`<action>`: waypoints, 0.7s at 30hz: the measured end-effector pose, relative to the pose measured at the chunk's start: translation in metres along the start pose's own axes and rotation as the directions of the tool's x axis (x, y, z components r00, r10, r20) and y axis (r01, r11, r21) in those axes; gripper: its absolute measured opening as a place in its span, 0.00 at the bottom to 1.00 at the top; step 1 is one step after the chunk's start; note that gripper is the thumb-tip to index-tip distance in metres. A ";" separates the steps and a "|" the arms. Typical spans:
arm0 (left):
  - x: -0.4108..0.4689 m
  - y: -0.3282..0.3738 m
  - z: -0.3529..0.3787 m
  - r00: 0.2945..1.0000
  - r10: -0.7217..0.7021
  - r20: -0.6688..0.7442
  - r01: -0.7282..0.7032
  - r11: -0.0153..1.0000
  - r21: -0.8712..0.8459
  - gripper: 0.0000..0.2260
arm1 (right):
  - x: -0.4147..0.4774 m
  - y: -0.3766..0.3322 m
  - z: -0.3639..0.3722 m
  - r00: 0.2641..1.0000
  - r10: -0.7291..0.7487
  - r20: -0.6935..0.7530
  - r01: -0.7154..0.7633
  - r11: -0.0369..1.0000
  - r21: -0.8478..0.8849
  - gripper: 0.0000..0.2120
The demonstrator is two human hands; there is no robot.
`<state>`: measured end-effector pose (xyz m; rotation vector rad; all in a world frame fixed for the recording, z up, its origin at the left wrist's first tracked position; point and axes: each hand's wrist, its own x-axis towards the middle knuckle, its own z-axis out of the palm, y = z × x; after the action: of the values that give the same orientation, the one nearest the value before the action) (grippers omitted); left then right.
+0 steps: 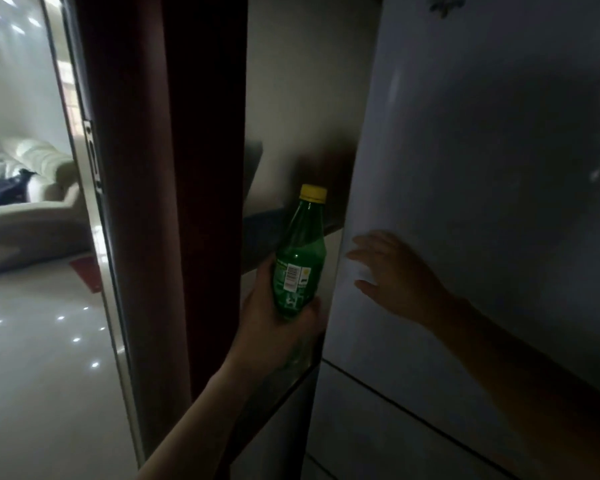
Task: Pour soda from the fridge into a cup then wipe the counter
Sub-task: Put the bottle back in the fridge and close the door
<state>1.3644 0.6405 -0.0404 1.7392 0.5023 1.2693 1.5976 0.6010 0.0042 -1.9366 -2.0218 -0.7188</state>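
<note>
The soda bottle (pixel 300 258), green with its yellow cap on, stands upright in my left hand (pixel 281 323). My fingers wrap its lower half, which keeps it steady and the neck clear, just off the left edge of the fridge door (pixel 482 168). My right hand (pixel 392 275) lies flat on the door near that edge, fingers straight and spread, holding nothing, I judge to push it closed. Left of the bottle runs a dark door frame (pixel 187 168); beyond it sits a pale sofa (pixel 32 188).

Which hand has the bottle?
The left hand grips the green bottle; the right hand rests flat on the fridge door, holding nothing.
</note>
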 end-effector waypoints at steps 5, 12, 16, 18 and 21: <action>0.016 -0.006 0.004 1.000 0.024 0.012 -0.024 0.998 -0.061 0.31 | 0.018 0.000 0.007 0.990 -0.092 0.103 0.124 0.922 -0.367 0.33; 0.038 -0.018 0.001 0.999 0.032 0.039 -0.031 0.999 -0.042 0.30 | 0.034 0.000 0.009 0.956 -0.022 0.291 0.204 0.765 -0.611 0.46; 0.045 -0.025 0.005 0.998 0.015 0.064 -0.012 0.998 -0.057 0.31 | 0.045 -0.004 0.017 0.931 0.032 0.364 0.257 0.652 -0.714 0.49; 0.050 -0.026 0.007 0.997 0.013 0.072 -0.009 0.999 -0.050 0.32 | 0.051 -0.007 0.022 0.917 0.054 0.394 0.288 0.594 -0.751 0.49; 0.058 -0.024 0.010 0.998 0.003 0.062 0.001 0.998 -0.069 0.32 | 0.066 -0.008 0.029 0.894 0.041 0.446 0.360 0.527 -0.770 0.45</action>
<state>1.4003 0.6917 -0.0301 1.7157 0.4172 1.2151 1.5890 0.6727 0.0114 -2.5855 -2.3723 -1.7481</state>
